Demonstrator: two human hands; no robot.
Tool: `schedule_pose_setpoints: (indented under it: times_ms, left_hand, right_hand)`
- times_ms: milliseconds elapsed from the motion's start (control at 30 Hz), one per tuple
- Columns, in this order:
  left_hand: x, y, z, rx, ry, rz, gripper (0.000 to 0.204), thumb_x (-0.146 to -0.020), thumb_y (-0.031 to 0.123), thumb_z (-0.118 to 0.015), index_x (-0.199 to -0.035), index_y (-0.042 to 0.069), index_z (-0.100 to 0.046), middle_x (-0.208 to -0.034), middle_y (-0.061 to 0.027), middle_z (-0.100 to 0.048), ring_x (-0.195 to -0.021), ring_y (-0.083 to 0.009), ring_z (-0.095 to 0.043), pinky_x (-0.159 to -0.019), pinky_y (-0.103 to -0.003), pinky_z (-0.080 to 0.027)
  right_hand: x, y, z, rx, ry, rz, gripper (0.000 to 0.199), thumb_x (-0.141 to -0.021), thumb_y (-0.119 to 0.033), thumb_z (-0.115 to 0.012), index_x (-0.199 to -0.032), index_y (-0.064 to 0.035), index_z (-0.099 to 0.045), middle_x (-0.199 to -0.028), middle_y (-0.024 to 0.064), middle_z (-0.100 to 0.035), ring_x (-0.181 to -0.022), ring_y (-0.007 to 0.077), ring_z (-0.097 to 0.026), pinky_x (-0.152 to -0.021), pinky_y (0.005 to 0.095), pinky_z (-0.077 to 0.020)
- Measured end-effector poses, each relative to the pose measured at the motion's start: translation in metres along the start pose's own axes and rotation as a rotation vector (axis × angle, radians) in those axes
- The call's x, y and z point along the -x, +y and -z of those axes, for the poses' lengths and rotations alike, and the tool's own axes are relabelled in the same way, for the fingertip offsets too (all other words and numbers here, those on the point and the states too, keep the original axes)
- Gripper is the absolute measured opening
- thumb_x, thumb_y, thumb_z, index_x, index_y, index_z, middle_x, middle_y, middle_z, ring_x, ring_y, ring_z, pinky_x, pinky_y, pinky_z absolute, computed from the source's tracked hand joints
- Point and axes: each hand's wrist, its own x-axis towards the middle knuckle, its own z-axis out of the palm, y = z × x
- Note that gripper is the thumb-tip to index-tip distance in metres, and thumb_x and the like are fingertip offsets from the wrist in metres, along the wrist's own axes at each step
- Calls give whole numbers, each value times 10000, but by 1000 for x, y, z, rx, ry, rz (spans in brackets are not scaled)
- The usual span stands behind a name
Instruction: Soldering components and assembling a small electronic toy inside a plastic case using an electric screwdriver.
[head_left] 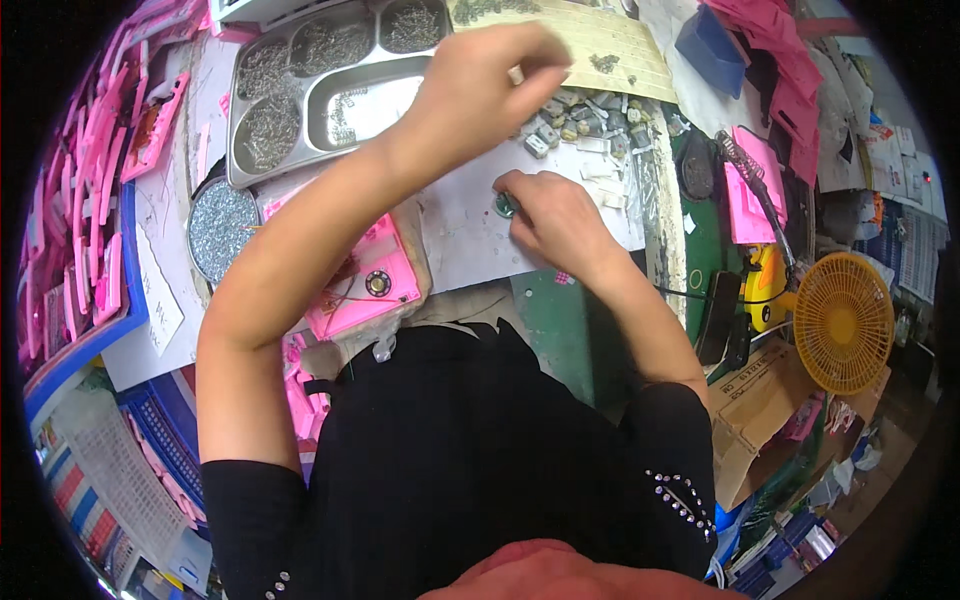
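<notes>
My left hand (490, 85) reaches over the far side of the bench, beside a yellowish sheet (640, 65) with small dark metal parts on it. Its fingers are curled toward the thumb; anything between them is hidden. Lower down, my right hand (560, 215) rests on the white paper (455, 235), its thumb and forefinger closed on a small round green piece (505, 205). Just beyond it lies a pile of small grey and white block-shaped parts (590, 130). Under my left forearm sits a pink plastic casing (395, 265) with wires and a round black speaker (378, 283).
A metal compartment tray (237, 150) holds small springs. Beside it stands a round dish of blue-grey granules (222, 230). Pink casings (90, 200) fill a blue-edged bin at left. At right are a soldering iron (750, 165), an orange fan (843, 322) and a cardboard box (750, 410).
</notes>
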Motion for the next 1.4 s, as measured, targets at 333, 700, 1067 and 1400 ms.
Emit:
schedule_pose_setpoints:
  times_ms: [333, 700, 1067, 1400]
  left_hand:
    - [183, 52, 88, 286, -77, 624, 166, -903, 16, -684, -1063, 29, -729, -1041, -39, -696, -910, -115, -664, -776, -254, -538]
    - [211, 57, 96, 653, 232, 743, 400, -915, -61, -643, -1287, -2, -510, -982, -30, -590, -880, -45, -585, -740, -187, -501]
    - [218, 54, 89, 572, 291, 585, 358, -894, -55, -667, -1231, 0, -560, -963, -47, -620, -854, -84, -622, -737, -233, -533]
    - [219, 47, 95, 183, 308, 306, 190, -807, -46, -742, -960, 7, -642, -926, -112, -680, -834, -241, -676, -746, -344, -538]
  right_hand:
    - [-2, -74, 2, -1191, 25, -315, 417, -885, 57, -687, -1283, 7, -573, -827, -28, -610, -745, 30, -555, -676, 185, -439]
    - [-34, -116, -33, -1413, -282, -230, 415, -938, 31, -659, -1329, 14, -522, -979, 40, -671, -862, 54, -624, -759, 190, -485]
    - [-26, -115, -41, -753, -52, 67, 485, -848, -39, -775, -1292, -25, -578, -862, 48, -653, -774, 132, -636, -696, 279, -505]
    - [-43, -115, -28, -430, 135, 476, 367, -724, -33, -840, -1060, -29, -692, -937, 126, -711, -765, 276, -683, -653, 347, -550]
